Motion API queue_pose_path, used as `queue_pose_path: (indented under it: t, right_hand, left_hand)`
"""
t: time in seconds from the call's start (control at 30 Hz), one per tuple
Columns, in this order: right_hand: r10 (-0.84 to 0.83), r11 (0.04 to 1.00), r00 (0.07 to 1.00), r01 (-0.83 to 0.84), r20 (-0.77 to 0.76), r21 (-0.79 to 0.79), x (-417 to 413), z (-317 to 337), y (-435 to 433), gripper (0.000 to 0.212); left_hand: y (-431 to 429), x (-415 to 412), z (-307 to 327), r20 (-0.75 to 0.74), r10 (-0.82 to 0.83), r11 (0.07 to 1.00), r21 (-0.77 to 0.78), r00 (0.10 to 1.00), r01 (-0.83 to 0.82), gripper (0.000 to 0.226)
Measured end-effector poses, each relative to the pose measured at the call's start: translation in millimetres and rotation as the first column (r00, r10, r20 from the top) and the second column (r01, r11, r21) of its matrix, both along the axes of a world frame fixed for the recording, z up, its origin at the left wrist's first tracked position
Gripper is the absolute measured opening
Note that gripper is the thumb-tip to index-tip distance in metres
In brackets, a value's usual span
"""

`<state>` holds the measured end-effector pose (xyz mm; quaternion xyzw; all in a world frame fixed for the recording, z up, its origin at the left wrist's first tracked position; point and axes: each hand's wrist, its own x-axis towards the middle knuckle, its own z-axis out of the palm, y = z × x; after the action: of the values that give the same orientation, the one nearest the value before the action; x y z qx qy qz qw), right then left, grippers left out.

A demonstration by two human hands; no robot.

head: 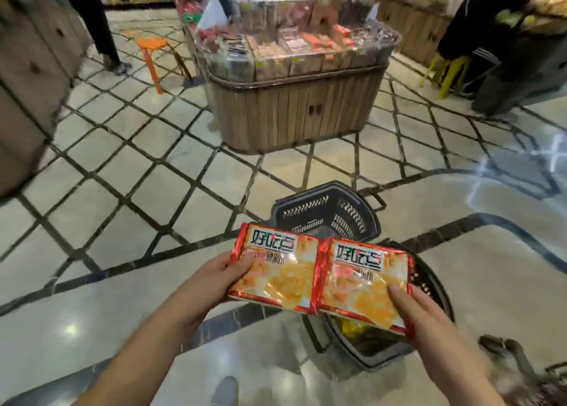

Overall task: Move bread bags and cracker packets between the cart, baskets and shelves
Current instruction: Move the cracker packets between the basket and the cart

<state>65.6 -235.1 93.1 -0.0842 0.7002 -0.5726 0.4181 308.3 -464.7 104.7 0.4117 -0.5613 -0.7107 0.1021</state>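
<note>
Two red and orange cracker packets are held side by side above the floor. My left hand [214, 278] grips the left packet [276, 270] at its left edge, thumb on top. My right hand [420, 310] grips the right packet [365, 283] at its lower right corner, thumb on its face. Beneath and behind the packets stand two dark plastic baskets on the tiled floor: a far one [325, 212] and a near one [429, 283], the latter with yellowish packaging showing inside. The packets hide much of both baskets.
A wooden display island [294, 111] piled with packaged snacks stands ahead. An orange stool [156, 53] is at its left, a yellow stool [451, 71] at its right. People in dark clothes stand at the far left [95, 22] and right [497, 47]. Wooden cabinets [30, 77] line the left.
</note>
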Motion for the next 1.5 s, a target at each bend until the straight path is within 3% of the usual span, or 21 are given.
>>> queue_pose_path:
  t: [0.33,0.57,0.67,0.9,1.17,1.33,1.4,1.5]
  right_hand:
    - [-0.019,0.997,1.000,0.021,-0.023,0.068,25,-5,-151,0.034]
    - [-0.102,0.993,0.995,0.103,-0.022,0.062,-51,-21,-226,0.034]
    - [-0.116,0.991,0.993,0.117,-0.023,0.060,-89,-28,-252,0.037]
    - [-0.250,0.964,0.968,0.250,-0.004,0.089,-145,-40,-287,0.048]
    - [-0.442,0.870,0.894,0.448,-0.078,0.207,-156,-56,-314,0.040]
    - [-0.600,0.765,0.799,0.583,-0.024,0.273,-147,-73,-355,0.034]
    - [-0.646,0.738,0.763,0.614,0.027,0.279,-144,-82,-375,0.026]
    - [-0.705,0.681,0.707,0.651,0.060,0.335,-143,-103,-398,0.038]
  left_hand:
    - [-174,11,-4,0.006,-0.079,0.995,0.066,0.997,0.079,0.039]
    - [-263,-87,-10,0.034,-0.150,0.988,0.021,0.988,0.150,0.040]
    - [-298,-135,-12,0.045,-0.219,0.974,0.071,0.975,0.215,0.043]
    - [-357,-244,-12,0.110,-0.360,0.933,0.045,0.926,0.357,0.032]
    - [-422,-352,-51,0.164,-0.649,0.759,0.065,0.743,0.648,0.033]
    - [-470,-402,-84,0.146,-0.794,0.607,0.131,0.590,0.784,0.035]
    - [-484,-417,-99,0.159,-0.810,0.584,0.150,0.564,0.798,0.034]
    - [-492,-433,-121,0.213,-0.816,0.571,0.159,0.537,0.805,0.031]
